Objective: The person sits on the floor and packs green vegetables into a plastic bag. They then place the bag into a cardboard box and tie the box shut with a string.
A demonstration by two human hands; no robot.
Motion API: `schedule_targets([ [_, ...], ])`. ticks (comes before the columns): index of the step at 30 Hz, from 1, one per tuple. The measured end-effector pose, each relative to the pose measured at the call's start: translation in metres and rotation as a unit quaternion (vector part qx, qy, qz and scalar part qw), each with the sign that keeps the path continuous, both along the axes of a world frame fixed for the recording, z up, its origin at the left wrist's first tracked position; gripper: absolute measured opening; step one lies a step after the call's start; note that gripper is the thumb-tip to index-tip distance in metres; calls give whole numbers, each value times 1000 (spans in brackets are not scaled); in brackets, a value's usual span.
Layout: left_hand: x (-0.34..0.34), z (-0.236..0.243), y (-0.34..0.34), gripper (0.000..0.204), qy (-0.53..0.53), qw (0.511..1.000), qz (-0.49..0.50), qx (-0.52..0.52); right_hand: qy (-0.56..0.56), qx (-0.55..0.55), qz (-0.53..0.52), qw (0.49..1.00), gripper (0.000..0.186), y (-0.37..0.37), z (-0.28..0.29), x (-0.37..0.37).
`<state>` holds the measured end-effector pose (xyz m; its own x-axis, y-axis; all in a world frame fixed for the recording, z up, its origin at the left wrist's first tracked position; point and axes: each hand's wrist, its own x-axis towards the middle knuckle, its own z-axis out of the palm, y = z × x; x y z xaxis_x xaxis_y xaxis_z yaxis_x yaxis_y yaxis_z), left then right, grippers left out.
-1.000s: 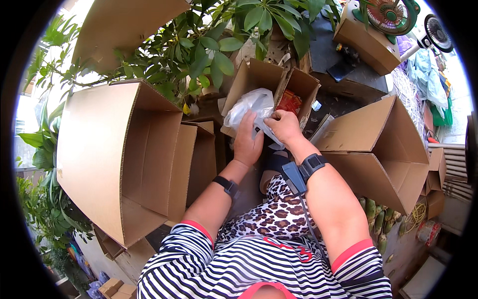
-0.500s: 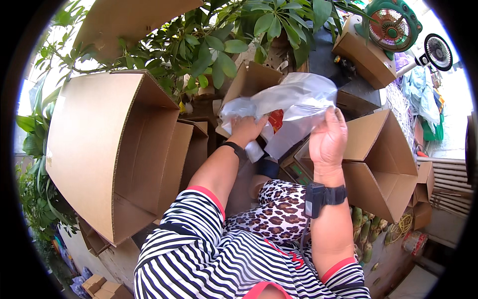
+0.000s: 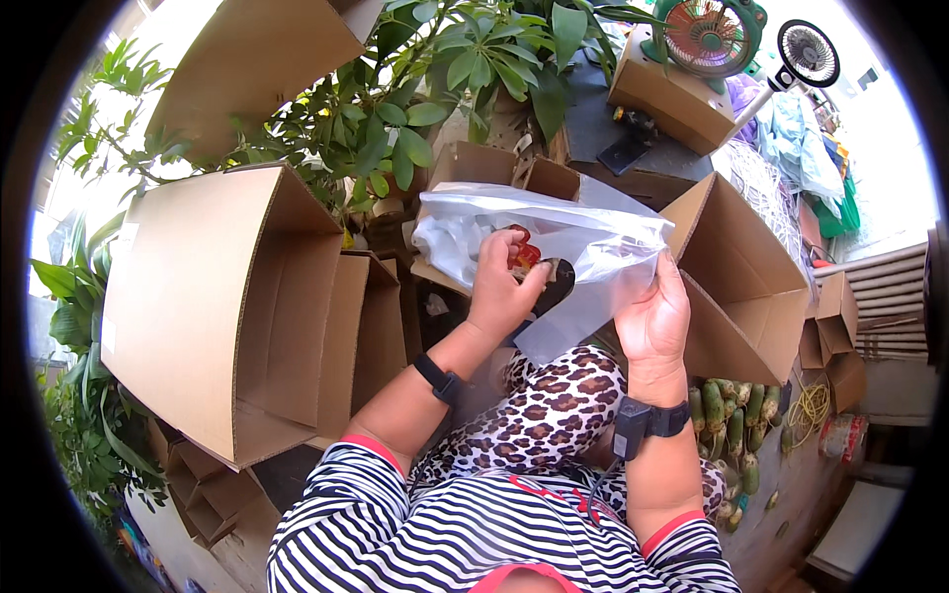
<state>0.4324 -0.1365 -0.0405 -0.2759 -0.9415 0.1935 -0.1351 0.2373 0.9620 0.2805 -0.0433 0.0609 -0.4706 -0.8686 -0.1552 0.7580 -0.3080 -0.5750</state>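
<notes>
A wide sheet of clear plastic, possibly a bag (image 3: 573, 227), stretches across the opened cardboard box (image 3: 460, 158) in front of me. My right hand (image 3: 652, 316) grips its right end between thumb and fingers. My left hand (image 3: 504, 282) is bent at its middle, fingertips against red material (image 3: 524, 252); I cannot make out exactly what they hold. A dark rounded shape (image 3: 560, 284) shows just right of those fingers. My leopard-print trouser leg (image 3: 534, 405) is below.
Open cardboard boxes stand left (image 3: 188, 306) and right (image 3: 741, 296). A leafy plant (image 3: 415, 109) rises behind. Two fans (image 3: 700, 35) and a phone (image 3: 623, 150) are at back right. Long green vegetables (image 3: 732, 425) and yellow cord (image 3: 811, 405) lie at lower right.
My right hand has moved out to the right and turned palm up, pulling the bunched plastic wide. My left hand has shifted at the box, and the red material now shows beside its fingers.
</notes>
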Motion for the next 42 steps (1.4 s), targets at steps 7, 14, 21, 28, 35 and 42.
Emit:
schedule_targets([
  [7,-11,43,28,47,-141,919,5,-368,-30,-36,11,999,33,83,23,-7],
  [14,-48,49,13,15,-81,932,-153,-317,-26,-25,-43,998,30,143,-7,-31],
  [21,-46,33,24,8,-115,928,-270,-230,397,99,-391,824,15,151,-21,-23],
  [28,-48,31,19,8,-91,912,-264,-300,896,166,-217,350,32,65,38,15],
  [35,-50,17,20,13,-51,919,-255,-296,847,353,122,378,43,28,-25,-18],
  [42,-23,-57,-33,32,-222,926,-77,-294,779,265,161,545,15,55,-57,-50],
])
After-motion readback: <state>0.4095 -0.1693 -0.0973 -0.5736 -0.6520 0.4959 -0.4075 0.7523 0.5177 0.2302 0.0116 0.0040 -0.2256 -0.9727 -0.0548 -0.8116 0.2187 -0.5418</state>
